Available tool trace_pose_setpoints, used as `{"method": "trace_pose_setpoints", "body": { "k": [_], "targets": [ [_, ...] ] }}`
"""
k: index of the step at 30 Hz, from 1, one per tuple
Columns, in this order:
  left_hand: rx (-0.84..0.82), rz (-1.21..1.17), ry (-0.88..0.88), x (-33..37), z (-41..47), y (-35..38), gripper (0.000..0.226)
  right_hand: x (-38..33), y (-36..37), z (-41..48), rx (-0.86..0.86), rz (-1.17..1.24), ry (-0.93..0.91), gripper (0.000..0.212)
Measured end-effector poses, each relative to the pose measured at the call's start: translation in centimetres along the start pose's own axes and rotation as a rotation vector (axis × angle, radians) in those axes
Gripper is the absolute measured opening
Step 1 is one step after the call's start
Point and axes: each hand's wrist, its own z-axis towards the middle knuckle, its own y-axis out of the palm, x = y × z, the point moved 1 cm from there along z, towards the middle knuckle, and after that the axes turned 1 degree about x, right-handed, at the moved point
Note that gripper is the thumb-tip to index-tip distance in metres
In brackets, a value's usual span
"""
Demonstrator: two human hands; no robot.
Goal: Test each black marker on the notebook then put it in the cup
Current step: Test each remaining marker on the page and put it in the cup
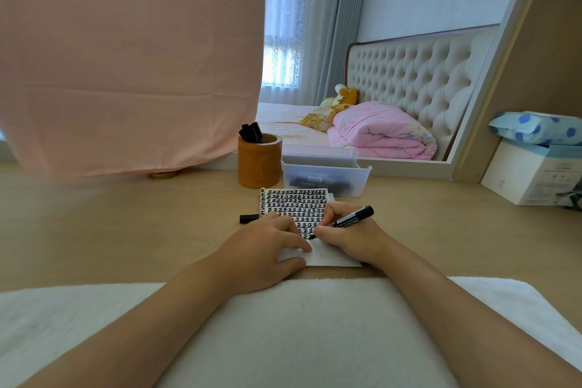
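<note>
A small notebook [296, 208] lies open on the wooden desk, its page filled with rows of black marks. My right hand [349, 235] grips a black marker [349, 220] with the tip down on the page near the last row. My left hand [267, 249] rests flat on the notebook's lower left part, fingers relaxed. A black marker cap [248, 218] lies on the desk just left of the notebook. Behind it stands a brown wooden cup [259, 162] holding several black markers [252, 132].
A clear plastic bin [327, 178] with more black markers sits right of the cup. A white box [532, 176] with a blue dotted pack on top stands at the far right. A pink cloth [126, 57] hangs at the back left. A mirror reflects a bed.
</note>
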Motion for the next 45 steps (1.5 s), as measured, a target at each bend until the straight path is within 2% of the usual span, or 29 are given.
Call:
{"method": "trace_pose_setpoints", "body": {
  "k": [9,13,15,18,20,22,26,29,32,34,37,40,45],
  "targets": [
    [0.005,0.008,0.002,0.0,0.1,0.1,0.035,0.0,0.1,0.1,0.03,-0.022,0.03,0.028],
    [0.012,-0.001,0.004,0.1,0.0,-0.1,0.035,0.1,-0.2,0.2,0.084,0.106,0.096,0.019],
    [0.067,-0.095,-0.003,-0.1,0.0,-0.2,0.035,0.0,-0.4,0.2,0.105,0.18,0.065,0.015],
    [0.273,-0.167,-0.047,-1.2,0.1,-0.8,0.029,-0.5,-0.6,0.3,0.144,0.263,-0.029,0.007],
    [0.352,-0.107,-0.148,-2.4,0.2,-1.2,0.029,-0.9,-0.6,0.6,0.163,0.26,-0.062,0.016],
    [0.347,-0.056,-0.251,-3.7,0.0,-1.3,0.033,-1.0,-0.5,0.8,0.158,0.251,-0.079,0.023],
    [0.154,0.043,-0.456,-5.6,-0.1,-1.0,0.041,-0.9,-0.4,0.8,0.044,0.165,-0.127,0.038],
    [0.114,0.073,-0.524,-6.1,0.0,-0.9,0.031,-1.4,-0.2,0.9,-0.022,0.356,-0.004,0.044],
    [0.207,0.046,-0.51,-5.9,0.0,-1.2,0.021,-1.7,-0.5,0.9,-0.048,0.505,0.065,0.044],
    [0.301,0.008,-0.437,-5.5,-0.2,-1.8,0.017,-1.7,-0.7,1.0,-0.02,0.419,0.019,0.04],
    [0.366,-0.093,-0.331,-4.6,-0.3,-2.2,0.022,-1.8,-0.7,1.2,0.096,0.083,-0.065,0.027],
    [0.414,-0.216,-0.313,-3.9,-0.3,-2.1,0.024,-1.4,-0.5,1.4,0.127,-0.206,-0.1,0.032],
    [0.421,-0.242,-0.304,-3.2,-0.2,-2.0,0.021,-1.3,-0.4,1.1,0.134,-0.371,-0.141,0.021]
  ]
}}
